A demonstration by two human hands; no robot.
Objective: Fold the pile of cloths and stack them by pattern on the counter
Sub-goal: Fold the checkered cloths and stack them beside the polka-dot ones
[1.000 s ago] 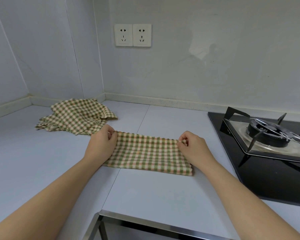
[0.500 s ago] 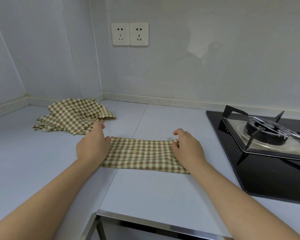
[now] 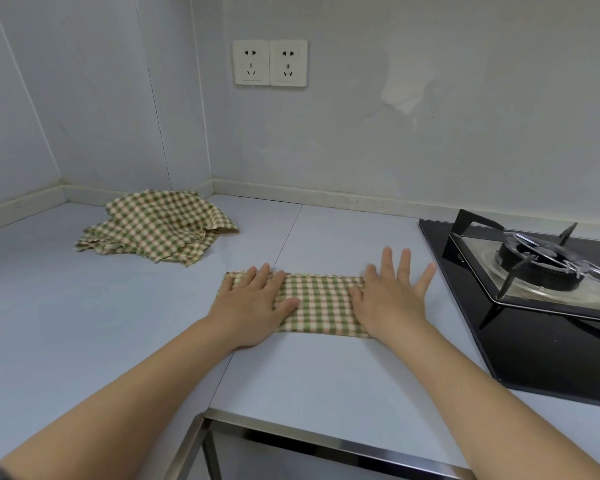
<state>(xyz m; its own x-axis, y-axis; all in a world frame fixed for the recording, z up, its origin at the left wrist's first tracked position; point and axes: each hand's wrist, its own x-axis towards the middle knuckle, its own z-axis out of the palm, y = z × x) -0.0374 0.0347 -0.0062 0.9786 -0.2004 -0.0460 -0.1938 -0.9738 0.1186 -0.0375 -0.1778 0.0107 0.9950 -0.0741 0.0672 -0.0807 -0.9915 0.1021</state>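
Both hands lie flat, fingers straight: left hand (image 3: 253, 306) and right hand (image 3: 392, 299) press the ends of the folded check cloth (image 3: 317, 304) on the near counter (image 3: 326, 375). Step judged: smoothing a fold; next, 1 more fold across, then the unfolded pile (image 3: 156, 225) at far left.

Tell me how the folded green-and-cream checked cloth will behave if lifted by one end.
Probably floppy: the folded green-and-cream checked cloth lies thin and flat under the left hand and right hand, so one lifted end would likely droop and unfold. Likely light: the crumpled pile of matching cloths holds soft wrinkles. Pushed, it may bunch on the smooth pale counter.
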